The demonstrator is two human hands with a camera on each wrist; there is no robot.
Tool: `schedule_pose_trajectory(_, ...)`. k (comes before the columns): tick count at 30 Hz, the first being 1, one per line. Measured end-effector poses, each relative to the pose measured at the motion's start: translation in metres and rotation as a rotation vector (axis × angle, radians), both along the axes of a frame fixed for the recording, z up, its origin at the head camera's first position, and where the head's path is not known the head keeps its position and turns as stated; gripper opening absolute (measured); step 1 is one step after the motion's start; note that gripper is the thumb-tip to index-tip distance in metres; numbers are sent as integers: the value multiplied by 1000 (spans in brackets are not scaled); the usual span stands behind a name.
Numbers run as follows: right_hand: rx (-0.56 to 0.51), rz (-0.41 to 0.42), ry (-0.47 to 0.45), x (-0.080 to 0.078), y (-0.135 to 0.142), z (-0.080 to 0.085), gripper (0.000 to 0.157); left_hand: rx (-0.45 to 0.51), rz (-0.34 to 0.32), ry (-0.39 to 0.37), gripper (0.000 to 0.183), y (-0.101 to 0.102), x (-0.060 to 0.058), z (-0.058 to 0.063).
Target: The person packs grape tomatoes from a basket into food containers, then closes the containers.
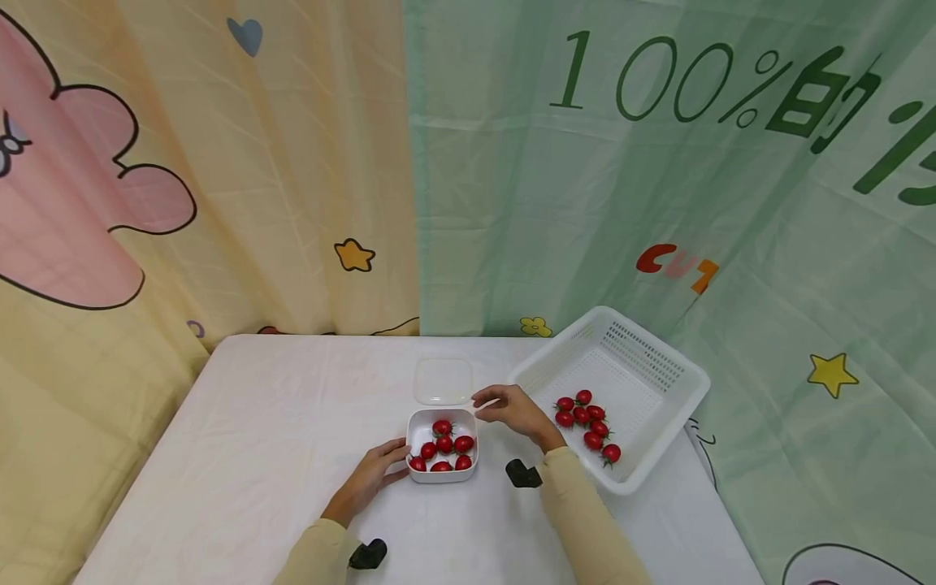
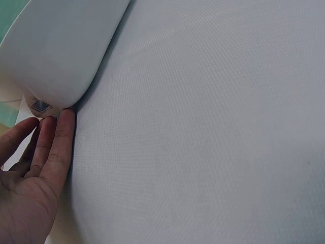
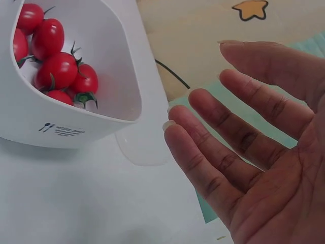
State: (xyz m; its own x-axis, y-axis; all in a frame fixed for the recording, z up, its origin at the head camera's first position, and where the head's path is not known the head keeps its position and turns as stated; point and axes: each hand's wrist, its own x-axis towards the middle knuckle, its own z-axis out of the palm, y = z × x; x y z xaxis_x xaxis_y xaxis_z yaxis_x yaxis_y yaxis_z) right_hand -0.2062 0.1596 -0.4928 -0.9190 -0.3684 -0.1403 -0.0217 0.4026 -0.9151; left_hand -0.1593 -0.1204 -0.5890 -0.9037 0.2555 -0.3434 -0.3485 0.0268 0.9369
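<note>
A small white food container on the table has several cherry tomatoes inside. My left hand is at its left side, fingertips touching the wall; in the left wrist view, the extended fingers meet the container's lower edge beside a barcode label. Over the far right corner hovers my right hand, with nothing in it. Its fingers are spread and slightly bent in the right wrist view, apart from the container. Green stems show on the tomatoes there.
To the right stands a large white plastic basket with several more cherry tomatoes, beside my right forearm. A clear lid lies just behind the container. Curtains hang behind the white-covered table.
</note>
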Motion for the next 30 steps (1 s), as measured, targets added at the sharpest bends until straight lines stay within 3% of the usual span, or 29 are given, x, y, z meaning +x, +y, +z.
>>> schedule_pose_trajectory(15,-83,-130,-34,-1,33,10,33,-8,27,-4,57,2,2,4)
schedule_pose_trajectory(21,-95,-162,-25,-1,46,10,32,-9,6,-3,61,2,0,4)
schedule_pose_trajectory(30,-149,-176,-22,-1,63,9,34,-2,29,-7,56,2,2,2)
